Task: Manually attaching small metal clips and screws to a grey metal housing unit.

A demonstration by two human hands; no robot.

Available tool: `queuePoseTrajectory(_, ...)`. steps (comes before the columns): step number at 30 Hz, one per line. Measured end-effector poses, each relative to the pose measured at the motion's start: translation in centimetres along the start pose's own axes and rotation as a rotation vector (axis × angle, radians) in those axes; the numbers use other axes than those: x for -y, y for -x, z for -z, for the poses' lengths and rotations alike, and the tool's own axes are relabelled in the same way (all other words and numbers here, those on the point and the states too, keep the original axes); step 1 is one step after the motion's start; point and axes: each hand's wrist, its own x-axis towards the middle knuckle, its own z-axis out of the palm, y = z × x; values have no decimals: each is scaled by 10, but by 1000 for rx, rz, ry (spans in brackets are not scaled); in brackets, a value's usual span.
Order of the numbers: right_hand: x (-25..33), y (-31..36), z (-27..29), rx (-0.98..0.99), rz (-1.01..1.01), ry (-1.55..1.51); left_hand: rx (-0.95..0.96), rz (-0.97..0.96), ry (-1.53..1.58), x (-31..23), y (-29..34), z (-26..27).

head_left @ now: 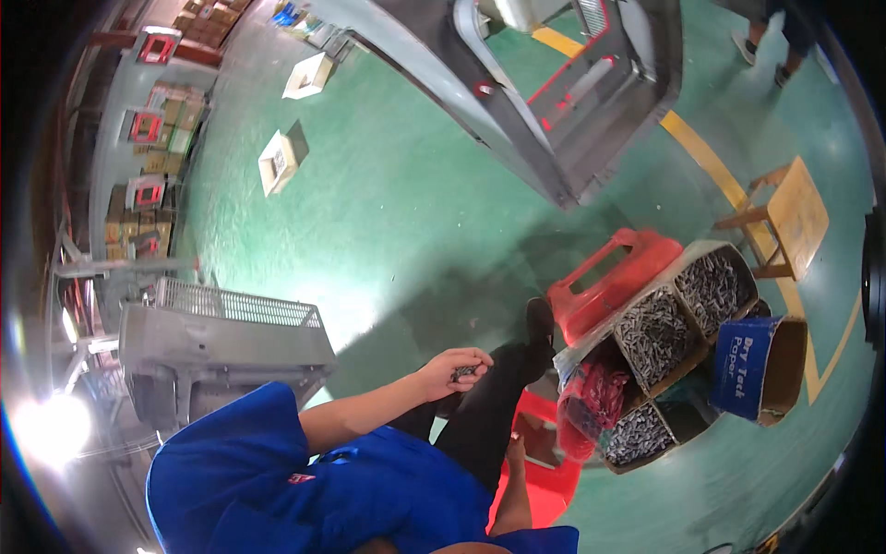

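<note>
My left hand (447, 375) is closed around several small dark metal pieces (463, 373), which look like screws. It is held above my dark-trousered legs (480, 415). Lower down, my right hand (515, 449) hangs beside the red plastic stool (552, 485); its fingers are too small and shaded to make out. To the right, cartons hold heaps of small grey metal parts, one heap (653, 337) in the middle, another (709, 294) farther back and a third (639, 434) nearer. A red plastic bag (600, 395) lies among these cartons.
Behind the cartons is another red stool (614, 277). A blue-printed carton (746, 374) and a wooden stool (796, 220) stand to the right. Large grey machine housings (572, 166) (226, 355) rise ahead and at left. Small open boxes (277, 164) sit on the green floor; another person's legs (775, 42) show far right.
</note>
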Motion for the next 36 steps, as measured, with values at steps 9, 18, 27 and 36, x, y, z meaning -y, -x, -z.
queuePoseTrajectory(9, 133, -63, 112, 341, 154, -245, 88, -195, 106, -2, 22, -19)
queuePoseTrajectory(18, 97, -70, 162, 373, 353, -226, 118, -513, 54, 36, 11, -5)
queuePoseTrajectory(27, 190, 106, 263, 234, 725, 663, 42, -513, 268, 108, 15, -3)
queuePoseTrajectory(36, 350, 122, 423, -267, 1050, -8, 164, -571, 365, 126, 38, 12)
